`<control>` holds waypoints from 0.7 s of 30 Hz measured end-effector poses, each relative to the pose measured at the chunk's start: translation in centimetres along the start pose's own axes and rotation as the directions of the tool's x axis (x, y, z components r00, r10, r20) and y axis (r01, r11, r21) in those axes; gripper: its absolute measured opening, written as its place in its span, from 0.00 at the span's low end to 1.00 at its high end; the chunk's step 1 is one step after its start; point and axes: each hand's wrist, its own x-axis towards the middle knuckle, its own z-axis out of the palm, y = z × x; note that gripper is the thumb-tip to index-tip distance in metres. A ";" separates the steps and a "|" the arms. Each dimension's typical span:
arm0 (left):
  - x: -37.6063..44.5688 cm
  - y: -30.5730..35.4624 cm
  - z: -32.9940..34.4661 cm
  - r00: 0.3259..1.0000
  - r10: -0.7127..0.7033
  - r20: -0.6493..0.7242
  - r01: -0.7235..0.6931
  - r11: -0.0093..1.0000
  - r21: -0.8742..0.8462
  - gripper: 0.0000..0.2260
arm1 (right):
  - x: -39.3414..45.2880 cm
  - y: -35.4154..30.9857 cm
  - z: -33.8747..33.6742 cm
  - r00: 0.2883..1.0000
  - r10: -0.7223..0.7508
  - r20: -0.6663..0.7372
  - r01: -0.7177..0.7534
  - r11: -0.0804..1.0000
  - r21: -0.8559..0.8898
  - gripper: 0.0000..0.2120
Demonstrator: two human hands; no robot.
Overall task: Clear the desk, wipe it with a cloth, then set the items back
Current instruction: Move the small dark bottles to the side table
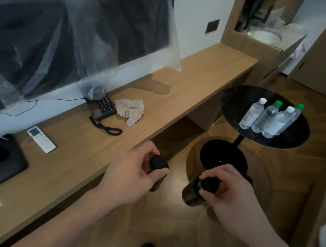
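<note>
Your left hand [134, 169] grasps one dark bottle [158, 170], your right hand [225, 192] another [194, 192]. Keep each grip firm and upright; set both beside the water bottles [267, 120], off the tabletop [94, 155]

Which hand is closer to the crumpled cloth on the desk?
Left. The left hand, holding a dark bottle at the desk edge, is nearer the cloth. The right hand is farther right, over the floor.

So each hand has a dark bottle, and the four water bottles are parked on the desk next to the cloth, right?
Not quite. In the head view the four water bottles stand on the round black side table, not on the desk. Each hand, left and right, does hold a dark bottle.
</note>
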 end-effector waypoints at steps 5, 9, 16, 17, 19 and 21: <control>3.9 5.4 4.9 0.999 -0.041 0.003 0.041 0.999 -0.006 0.11 | 2.4 5.6 -6.0 0.998 -0.061 0.001 0.061 0.998 -0.007 0.17; 4.9 10.1 9.8 0.993 -0.108 -0.046 0.107 0.994 -0.024 0.11 | 3.6 10.3 -11.1 0.993 -0.110 0.051 0.111 0.993 -0.028 0.18; 5.3 17.5 15.8 0.954 -0.264 -0.141 0.243 0.959 -0.147 0.09 | 6.6 15.9 -19.8 0.960 -0.174 0.219 0.197 0.976 -0.091 0.14; 5.5 18.3 16.3 0.950 -0.274 -0.148 0.251 0.955 -0.156 0.09 | 7.2 16.4 -20.7 0.954 -0.184 0.239 0.211 0.973 -0.095 0.14; 6.2 19.5 17.2 0.943 -0.296 -0.155 0.272 0.949 -0.158 0.09 | 8.4 17.3 -22.2 0.943 -0.211 0.256 0.240 0.967 -0.090 0.14; 7.4 20.2 18.1 0.938 -0.313 -0.150 0.292 0.945 -0.145 0.09 | 10.0 18.3 -23.5 0.940 -0.224 0.258 0.252 0.965 -0.079 0.14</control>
